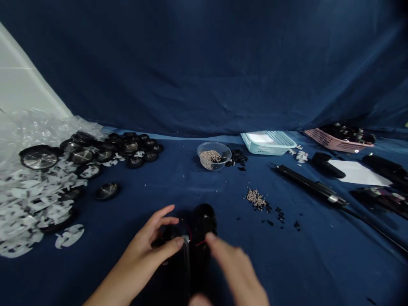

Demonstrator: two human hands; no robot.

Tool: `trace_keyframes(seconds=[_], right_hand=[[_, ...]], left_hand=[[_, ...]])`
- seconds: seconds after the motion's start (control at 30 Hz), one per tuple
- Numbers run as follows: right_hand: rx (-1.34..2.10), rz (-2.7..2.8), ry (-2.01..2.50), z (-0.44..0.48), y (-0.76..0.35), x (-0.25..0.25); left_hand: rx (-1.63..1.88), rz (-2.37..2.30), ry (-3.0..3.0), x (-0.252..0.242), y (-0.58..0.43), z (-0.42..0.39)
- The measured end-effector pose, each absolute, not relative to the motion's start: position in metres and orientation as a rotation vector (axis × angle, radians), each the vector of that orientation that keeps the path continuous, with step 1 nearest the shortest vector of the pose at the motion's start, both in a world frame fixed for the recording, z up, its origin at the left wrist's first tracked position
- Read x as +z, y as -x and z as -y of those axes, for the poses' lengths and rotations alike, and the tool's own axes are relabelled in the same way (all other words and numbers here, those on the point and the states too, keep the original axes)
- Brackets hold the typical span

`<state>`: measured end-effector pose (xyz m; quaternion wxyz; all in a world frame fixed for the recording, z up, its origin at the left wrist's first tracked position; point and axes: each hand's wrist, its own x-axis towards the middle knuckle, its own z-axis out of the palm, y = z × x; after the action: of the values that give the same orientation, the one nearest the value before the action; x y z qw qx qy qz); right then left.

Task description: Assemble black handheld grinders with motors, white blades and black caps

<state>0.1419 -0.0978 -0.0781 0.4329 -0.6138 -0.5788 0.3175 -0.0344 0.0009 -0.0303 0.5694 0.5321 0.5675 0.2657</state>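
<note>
Left hand [151, 246] clasps a black casing [173, 232]; right hand [236, 263] blurs beside red wire [200, 243], grip unclear.

Smooth plastic black housing [205, 216], matt cloth [172, 174], glossy clear plastic bowl [226, 159], brushed metallic discs [40, 160]

The right hand [237, 263] was blurred; the left hand [146, 244] partly hid the black housing [178, 272]. The right edge cut off the cord [372, 230] of the electric screwdriver [309, 185].

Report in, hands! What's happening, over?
Left hand on black casing. Right hand, blurred, at red wire. Small metal pieces off to the right, clear of both hands.
</note>
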Motion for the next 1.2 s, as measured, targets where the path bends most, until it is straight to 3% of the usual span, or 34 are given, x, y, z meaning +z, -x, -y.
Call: trace_keyframes(seconds=[0.07, 0.13, 0.23, 0.67, 0.93, 1.2], right_hand=[[0.757, 1.218, 1.637, 0.087, -0.166, -0.067], [0.930, 1.199, 1.689, 0.072, -0.184, -0.060], [1.125, 1.330, 1.599, 0.051, -0.189, -0.059], [1.286, 1.178, 1.255, 0.036, -0.130, -0.062], [1.523, 0.969, 1.173, 0.035, -0.130, -0.068], [1.723, 0.698, 1.034, 0.029, -0.128, -0.062]], left_hand=[[0.588, -1.255, -1.255, -0.029, 0.043, -0.008], [0.513, -1.179, -1.336, -0.024, 0.050, -0.014], [0.379, -1.130, -1.492, -0.017, 0.060, -0.023], [0.166, -1.212, -2.175, 0.010, 0.053, -0.027], [0.130, -0.952, -2.219, 0.003, 0.045, -0.076], [0.292, -0.947, -2.238, 0.001, 0.037, -0.072]])
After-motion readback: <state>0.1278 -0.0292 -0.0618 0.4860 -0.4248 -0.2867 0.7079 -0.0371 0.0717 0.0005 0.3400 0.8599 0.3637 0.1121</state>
